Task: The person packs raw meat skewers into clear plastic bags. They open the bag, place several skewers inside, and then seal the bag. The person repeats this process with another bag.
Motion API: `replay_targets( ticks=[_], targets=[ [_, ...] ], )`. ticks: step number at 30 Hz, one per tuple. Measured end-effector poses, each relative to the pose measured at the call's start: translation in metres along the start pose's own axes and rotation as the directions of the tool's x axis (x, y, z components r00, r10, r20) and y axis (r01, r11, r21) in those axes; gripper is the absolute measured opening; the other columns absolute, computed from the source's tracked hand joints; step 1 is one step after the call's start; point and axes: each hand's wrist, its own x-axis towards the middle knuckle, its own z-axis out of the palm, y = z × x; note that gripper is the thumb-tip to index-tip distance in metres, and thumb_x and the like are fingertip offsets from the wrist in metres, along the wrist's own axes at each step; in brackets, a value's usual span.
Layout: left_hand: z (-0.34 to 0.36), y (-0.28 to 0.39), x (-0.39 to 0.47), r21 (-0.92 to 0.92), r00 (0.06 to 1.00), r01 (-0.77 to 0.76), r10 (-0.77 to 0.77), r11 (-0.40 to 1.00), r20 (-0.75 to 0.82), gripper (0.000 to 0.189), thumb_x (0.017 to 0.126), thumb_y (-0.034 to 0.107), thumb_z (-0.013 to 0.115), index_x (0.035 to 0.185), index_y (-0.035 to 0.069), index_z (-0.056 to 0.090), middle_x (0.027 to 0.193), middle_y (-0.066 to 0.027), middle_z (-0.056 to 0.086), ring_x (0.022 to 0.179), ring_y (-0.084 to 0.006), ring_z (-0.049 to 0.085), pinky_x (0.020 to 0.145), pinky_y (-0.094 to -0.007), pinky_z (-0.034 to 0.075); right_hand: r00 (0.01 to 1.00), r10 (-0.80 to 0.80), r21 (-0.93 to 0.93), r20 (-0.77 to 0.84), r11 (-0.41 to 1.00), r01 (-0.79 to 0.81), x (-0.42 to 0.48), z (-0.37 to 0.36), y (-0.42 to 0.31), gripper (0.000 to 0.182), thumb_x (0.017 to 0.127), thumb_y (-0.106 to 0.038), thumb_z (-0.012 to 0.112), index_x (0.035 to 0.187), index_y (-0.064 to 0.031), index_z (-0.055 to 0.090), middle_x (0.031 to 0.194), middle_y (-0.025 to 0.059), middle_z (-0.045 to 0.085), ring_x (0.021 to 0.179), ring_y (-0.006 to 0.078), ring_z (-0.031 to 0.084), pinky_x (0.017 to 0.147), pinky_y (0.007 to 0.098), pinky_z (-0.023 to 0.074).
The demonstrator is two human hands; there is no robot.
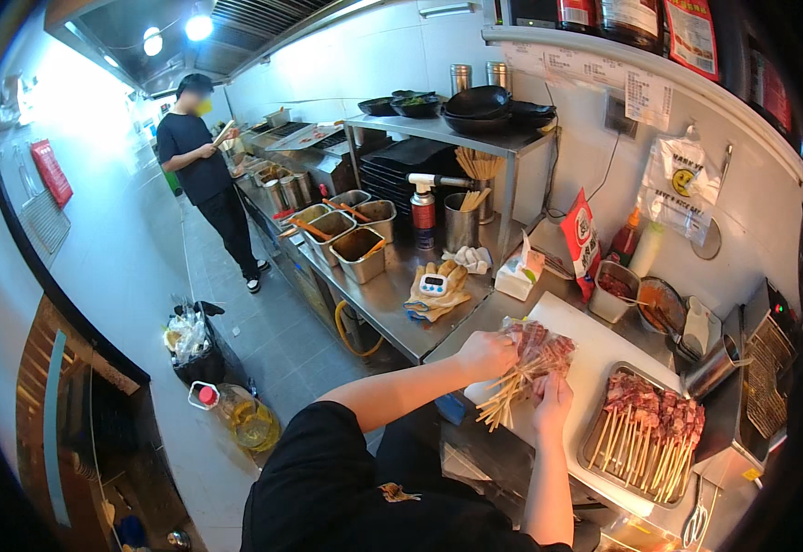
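Note:
Above a white cutting board (584, 331), my left hand (490, 354) grips the upper left edge of a clear plastic bag of raw meat skewers (545, 347). My right hand (553, 397) holds the bag's lower right side, its fingers pinched on the plastic. Bare wooden sticks stick out of the bag between my hands, pointing down and left. Right of the board lies a steel tray (589, 441) with a row of raw meat skewers (650, 414), their sticks towards me. Scissors (696, 521) lie below the tray.
Beyond the board stand a tissue box (520, 272), a steel container of red sauce (615, 286) and sauce bottles. Further left are work gloves with a timer (434, 285), a blowtorch (423, 214) and sauce bins (359, 255). A co-worker (201, 152) stands in the aisle, near a bin.

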Motion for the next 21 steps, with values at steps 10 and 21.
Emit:
replay_targets(
  ticks=[10,21],
  targets=[
    [-0.028,-0.001,0.008,-0.194,0.999,0.038,-0.035,0.980,0.018,0.020,0.081,0.018,0.074,0.071,0.008,0.059,0.079,-0.0042,0.060,0.070,-0.0267,0.064,0.062,-0.0391,0.053,0.972,-0.223,-0.425,0.070,0.875,0.231,-0.003,0.018,-0.029,0.017,0.101,-0.010,0.055,0.087,-0.0018,0.058,0.080,0.0069,0.056,0.076,0.0187,0.051,0.073,0.0327,0.0439],
    [-0.055,0.025,0.031,-0.673,0.984,0.155,-0.171,0.723,0.044,0.013,0.092,0.014,0.068,0.088,0.002,0.064,0.110,-0.0114,0.061,0.107,-0.0346,0.058,0.089,-0.0455,0.048,0.841,-0.284,-0.643,0.460,0.547,0.536,0.016,0.041,-0.049,0.016,0.099,-0.013,0.058,0.096,-0.0009,0.067,0.096,0.0153,0.064,0.098,0.0324,0.056,0.094,0.0421,0.0426]
  ],
)
